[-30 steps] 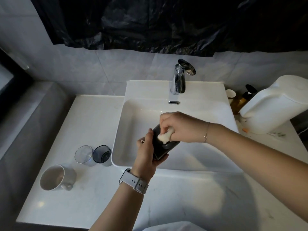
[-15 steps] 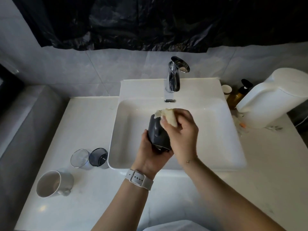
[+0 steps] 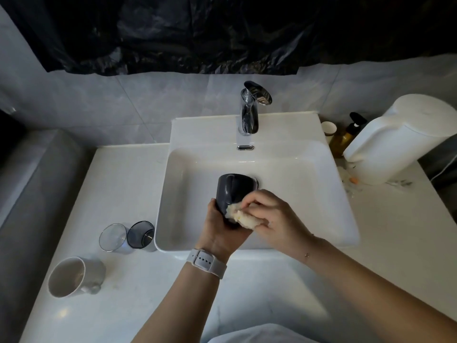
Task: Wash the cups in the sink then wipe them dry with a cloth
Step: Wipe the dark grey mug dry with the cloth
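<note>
White countertop (image 3: 284, 280) in the foreground; at near left a white mug (image 3: 74, 277) lies on its side, with a clear cup (image 3: 112, 237) and a smoky cup (image 3: 141, 235) beyond it, just beside the sink (image 3: 321, 194). Over the basin, the left hand (image 3: 221, 229) wraps the lower end of a dark cup (image 3: 232, 191), while the right hand (image 3: 269, 214) pinches a pale sponge (image 3: 241, 216) against its side. Farthest back: chrome faucet (image 3: 251, 110).

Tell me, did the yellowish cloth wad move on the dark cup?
Yes. The yellowish cloth wad slid from the far end of the dark cup that points at the chrome faucet toward the person.
</note>
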{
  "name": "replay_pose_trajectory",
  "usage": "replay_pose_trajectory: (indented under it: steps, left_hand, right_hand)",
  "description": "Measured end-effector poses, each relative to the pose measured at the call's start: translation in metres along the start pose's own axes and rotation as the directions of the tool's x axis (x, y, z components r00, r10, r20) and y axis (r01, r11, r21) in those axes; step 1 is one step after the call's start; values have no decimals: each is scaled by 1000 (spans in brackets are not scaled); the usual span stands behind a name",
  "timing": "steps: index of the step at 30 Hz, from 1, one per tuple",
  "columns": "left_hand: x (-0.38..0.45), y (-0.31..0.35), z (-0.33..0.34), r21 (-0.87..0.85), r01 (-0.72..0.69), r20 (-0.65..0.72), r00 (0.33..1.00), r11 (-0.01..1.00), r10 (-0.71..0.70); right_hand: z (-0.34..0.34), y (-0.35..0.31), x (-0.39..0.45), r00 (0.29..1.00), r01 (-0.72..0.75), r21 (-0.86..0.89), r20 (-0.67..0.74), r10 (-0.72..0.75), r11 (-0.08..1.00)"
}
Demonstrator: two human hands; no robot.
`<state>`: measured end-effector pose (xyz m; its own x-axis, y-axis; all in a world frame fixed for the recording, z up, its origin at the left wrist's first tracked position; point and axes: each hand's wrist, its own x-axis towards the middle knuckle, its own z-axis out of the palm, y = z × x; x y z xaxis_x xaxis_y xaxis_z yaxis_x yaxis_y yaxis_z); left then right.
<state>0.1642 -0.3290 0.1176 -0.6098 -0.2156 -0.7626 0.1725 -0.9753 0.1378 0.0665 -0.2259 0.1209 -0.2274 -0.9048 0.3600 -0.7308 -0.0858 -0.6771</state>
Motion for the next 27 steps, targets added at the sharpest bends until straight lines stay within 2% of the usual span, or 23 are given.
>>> replay_pose_trajectory:
  steps: [3,5,7,9,11,13,15,16,18,19,22,24,27]
  left_hand:
    - [-2,-10,8,-21,-97,27,995,995,98]
    - [-5,-11,13,-52,-110,42,993,993,112]
    - [-3,-3,10,-65,-121,18,992,990,123]
    - [-2,7,6,-56,-172,-71,983,983,168]
    - [1,14,2,-45,-231,-116,967,972,225]
    - [1,14,2,-30,-257,-112,961,966,252]
    - [0,9,3,-10,-260,-84,962,966,258]
    - [0,6,3,14,-252,-47,967,968,252]
    - [1,-2,1,65,-258,92,964,964,251]
    - [3,-6,-1,104,-269,97,961,958,259]
    - [9,-13,-2,168,-325,110,944,931,310]
    - [9,-14,-2,112,-350,133,933,930,335]
    - [4,-13,4,79,-349,34,937,934,347]
  right_hand:
    - [13,-16,12,985,108,-130,-120,-124,986]
    - [15,-14,9,983,108,-184,-126,-132,977]
    - [9,2,-5,995,43,-211,-82,-62,976]
    - [-3,20,-21,993,-87,-185,-99,70,979]
    - [-16,25,-27,958,-210,-76,-213,190,975]
    - [-25,11,-17,897,-236,34,-376,231,971]
    - [-26,-14,3,893,-92,110,-430,131,990]
    - [-22,-26,12,916,6,105,-400,37,994]
    - [-8,-33,24,946,143,-40,-289,-149,989]
    - [-1,-30,28,950,163,-143,-244,-195,976]
    - [14,-14,33,947,86,-277,-276,-165,957]
    - [20,-14,35,929,32,-240,-350,-118,970]
    - [18,-16,43,889,-39,-149,-456,-34,988]
